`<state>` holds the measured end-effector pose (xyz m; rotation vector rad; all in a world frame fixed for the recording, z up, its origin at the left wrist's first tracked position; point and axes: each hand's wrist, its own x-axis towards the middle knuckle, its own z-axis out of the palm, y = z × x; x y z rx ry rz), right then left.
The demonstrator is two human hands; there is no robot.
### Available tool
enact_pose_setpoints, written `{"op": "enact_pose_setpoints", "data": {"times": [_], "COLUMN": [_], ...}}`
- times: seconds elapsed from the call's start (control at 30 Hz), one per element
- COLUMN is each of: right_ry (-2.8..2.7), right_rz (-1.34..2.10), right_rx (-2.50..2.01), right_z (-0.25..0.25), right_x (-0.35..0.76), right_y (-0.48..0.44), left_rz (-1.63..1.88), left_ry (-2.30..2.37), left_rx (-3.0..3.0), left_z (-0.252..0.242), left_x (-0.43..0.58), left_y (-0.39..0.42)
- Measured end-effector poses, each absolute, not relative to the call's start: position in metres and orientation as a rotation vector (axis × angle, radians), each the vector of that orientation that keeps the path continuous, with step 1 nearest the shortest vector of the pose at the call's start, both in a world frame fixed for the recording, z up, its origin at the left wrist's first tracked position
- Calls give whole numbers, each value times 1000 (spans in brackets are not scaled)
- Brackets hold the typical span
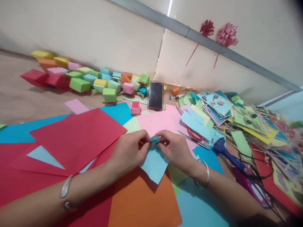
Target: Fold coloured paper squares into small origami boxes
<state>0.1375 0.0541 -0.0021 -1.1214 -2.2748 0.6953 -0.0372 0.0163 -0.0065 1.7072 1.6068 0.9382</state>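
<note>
A light blue sheet of paper [155, 167], folded and creased at its top, is held between my two hands over an orange sheet [144, 201]. The fingers of my left hand [132, 146] pinch its upper left part. On the other side my right hand [176, 149] pinches the upper right part, close to the left fingertips. The paper's lower end hangs down in a point. Just beyond the hands sits a small open pink paper box [135, 108]. Scissors with red handles [194, 133] lie to the right of my right hand.
Red sheets [80, 138] spread out on the left. Many coloured paper boxes [80, 85] line the wall. A blue glue gun [227, 153] with a black cord, and decorated cards [215, 102], crowd the right. Paper flowers [226, 34] hang on the wall rail.
</note>
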Motion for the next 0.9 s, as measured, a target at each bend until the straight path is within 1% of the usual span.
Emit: {"op": "enact_pose_setpoints", "data": {"times": [0.13, 0.2, 0.5, 0.63, 0.9], "right_ry": [-2419, -2445, -2436, -2472, -2557], "right_rz": [503, 463, 539, 544, 453], "right_rx": [-1089, -1057, -985, -971, -1005], "right_z": [1, 4, 4, 5, 1], "right_x": [138, 138, 137, 137, 139], "right_y": [52, 52, 53, 51, 52], "left_rz": [960, 979, 1024, 987, 976], "left_ry": [1576, 1575, 1550, 1565, 1536], "left_rx": [1703, 1696, 1602, 1568, 1686], "left_z": [-4, -3, -3, -1, 0], "left_x": [-37, -38, -37, -39, -39], "left_y": [16, 16, 18, 18, 16]}}
